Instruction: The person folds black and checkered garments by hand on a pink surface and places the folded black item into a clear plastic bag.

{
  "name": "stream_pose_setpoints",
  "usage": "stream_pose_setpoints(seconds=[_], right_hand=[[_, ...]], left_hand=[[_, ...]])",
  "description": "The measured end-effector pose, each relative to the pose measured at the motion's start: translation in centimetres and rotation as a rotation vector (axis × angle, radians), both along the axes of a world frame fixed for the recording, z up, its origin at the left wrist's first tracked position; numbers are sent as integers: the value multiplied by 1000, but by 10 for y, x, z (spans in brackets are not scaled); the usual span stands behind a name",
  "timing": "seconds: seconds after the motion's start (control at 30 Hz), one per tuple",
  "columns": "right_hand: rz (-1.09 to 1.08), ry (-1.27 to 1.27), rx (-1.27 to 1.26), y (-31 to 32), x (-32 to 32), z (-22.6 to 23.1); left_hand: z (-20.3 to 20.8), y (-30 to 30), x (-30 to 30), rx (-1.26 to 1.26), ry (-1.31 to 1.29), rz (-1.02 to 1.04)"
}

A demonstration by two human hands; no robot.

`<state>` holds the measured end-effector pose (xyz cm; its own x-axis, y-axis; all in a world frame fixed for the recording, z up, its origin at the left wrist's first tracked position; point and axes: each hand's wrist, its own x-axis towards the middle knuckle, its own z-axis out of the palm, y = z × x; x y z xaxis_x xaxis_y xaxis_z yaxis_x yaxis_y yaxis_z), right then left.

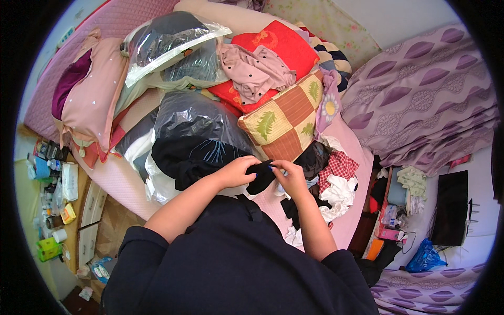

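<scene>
Between my two hands is a small black cloth piece (261, 181), perhaps a sock; its exact kind cannot be made out. My left hand (237, 172) grips its left side with bent fingers. At its upper right edge, the fingertips of my right hand (291, 179) pinch the cloth. Left of my left hand lies a black garment (184, 157) with a light blue line print, resting against a clear plastic bag (202, 115) of dark stuff. To the right of my right hand are a red checked cloth (338, 169) and crumpled white cloth (340, 193).
Behind my hands the pink bed (118, 181) bears a checked pillow (286, 115), a pink dotted garment (254, 71), a red cushion (278, 44), another clear bag (170, 44) and a pink pillow (97, 89). A cluttered wooden cabinet (86, 210) stands left; purple curtains (420, 94) hang right.
</scene>
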<state>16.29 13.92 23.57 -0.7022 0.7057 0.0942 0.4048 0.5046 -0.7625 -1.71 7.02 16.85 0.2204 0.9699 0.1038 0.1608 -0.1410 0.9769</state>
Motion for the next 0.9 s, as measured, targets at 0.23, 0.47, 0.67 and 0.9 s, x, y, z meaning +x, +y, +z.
stream_pose_setpoints(seconds=[0.23,0.47,0.67,0.9], right_hand=[[-169,51,-151,17,37,-14],[-215,75,-170,36,65,-18],[-312,93,27,55,91,-13],[-434,246,-125,67,105,-13]], left_hand=[[-61,-55,-63,10,924,293],[-91,-93,-95,59,953,545],[-69,-110,-110,-80,913,589],[-46,-111,-111,23,751,642]])
